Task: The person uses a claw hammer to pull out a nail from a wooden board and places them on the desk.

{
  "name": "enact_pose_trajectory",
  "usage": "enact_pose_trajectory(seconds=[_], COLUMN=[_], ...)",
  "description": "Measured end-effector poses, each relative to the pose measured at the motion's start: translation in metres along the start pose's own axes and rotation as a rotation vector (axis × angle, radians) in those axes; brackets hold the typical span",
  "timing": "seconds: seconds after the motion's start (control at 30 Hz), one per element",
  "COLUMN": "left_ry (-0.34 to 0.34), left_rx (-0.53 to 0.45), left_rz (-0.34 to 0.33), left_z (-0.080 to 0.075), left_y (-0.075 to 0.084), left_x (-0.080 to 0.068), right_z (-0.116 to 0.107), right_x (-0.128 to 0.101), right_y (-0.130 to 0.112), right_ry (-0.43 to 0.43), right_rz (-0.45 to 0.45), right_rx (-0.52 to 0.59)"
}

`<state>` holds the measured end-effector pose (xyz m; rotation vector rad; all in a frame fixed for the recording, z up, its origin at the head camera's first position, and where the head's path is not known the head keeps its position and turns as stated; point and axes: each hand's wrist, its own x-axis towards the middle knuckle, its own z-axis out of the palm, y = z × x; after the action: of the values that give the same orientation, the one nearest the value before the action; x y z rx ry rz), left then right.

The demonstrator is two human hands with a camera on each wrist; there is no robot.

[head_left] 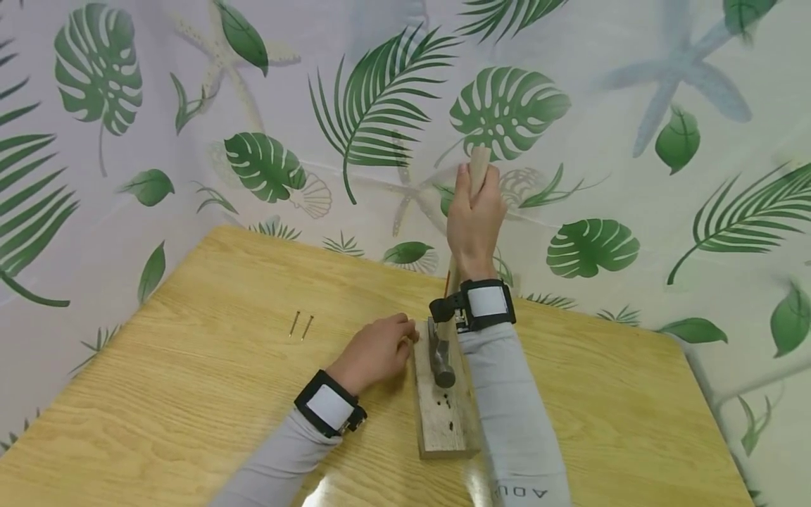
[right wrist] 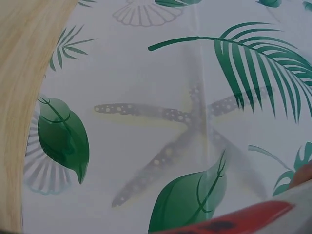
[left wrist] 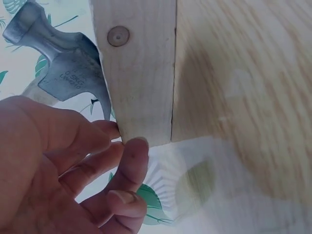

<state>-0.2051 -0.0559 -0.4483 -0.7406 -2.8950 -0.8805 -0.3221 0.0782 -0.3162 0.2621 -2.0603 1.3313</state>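
Observation:
In the head view my right hand (head_left: pixel 478 215) grips the pale wooden handle (head_left: pixel 480 165) of a claw hammer near its end. The grey hammer head (head_left: pixel 441 359) is low over a wooden block (head_left: pixel 437 422) with several dark holes in its top. Seen from the left wrist, the claw of the hammer head (left wrist: pixel 73 68) curves down at the block's edge. My left hand (head_left: pixel 376 352) has curled fingers at the block's far left corner, fingertips against the wood (left wrist: pixel 141 97). A red-marked stretch of the handle (right wrist: pixel 234 222) crosses the bottom of the right wrist view.
Two nails (head_left: pixel 300 325) lie side by side on the wood-grain table (head_left: pixel 209 352), left of my left hand. A leaf-printed cloth (head_left: pixel 380 232) hangs behind the table's far edge. A round mark (left wrist: pixel 118 36) shows on the block's side.

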Motion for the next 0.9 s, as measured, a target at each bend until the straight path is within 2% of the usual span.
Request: enact_pose_trajectory(seconds=[0.4,0.73,0.9], left_ry=[0.0,-0.008,0.002], left_rx=[-0.009,-0.001,0.038], left_rz=[-0.007,-0.039,-0.063], left_z=[0.002,0.004,0.005], left_y=[0.001,0.003,0.004], left_x=[-0.001,-0.002,0.0], right_z=[-0.019,-0.044,-0.055], right_x=[-0.03,-0.069,-0.079], right_y=[-0.024,-0.044,-0.048], right_ry=[0.156,0.268,0.314], right_rz=[-0.14,-0.334,-0.338], right_rx=[0.099,0.177,0.269])
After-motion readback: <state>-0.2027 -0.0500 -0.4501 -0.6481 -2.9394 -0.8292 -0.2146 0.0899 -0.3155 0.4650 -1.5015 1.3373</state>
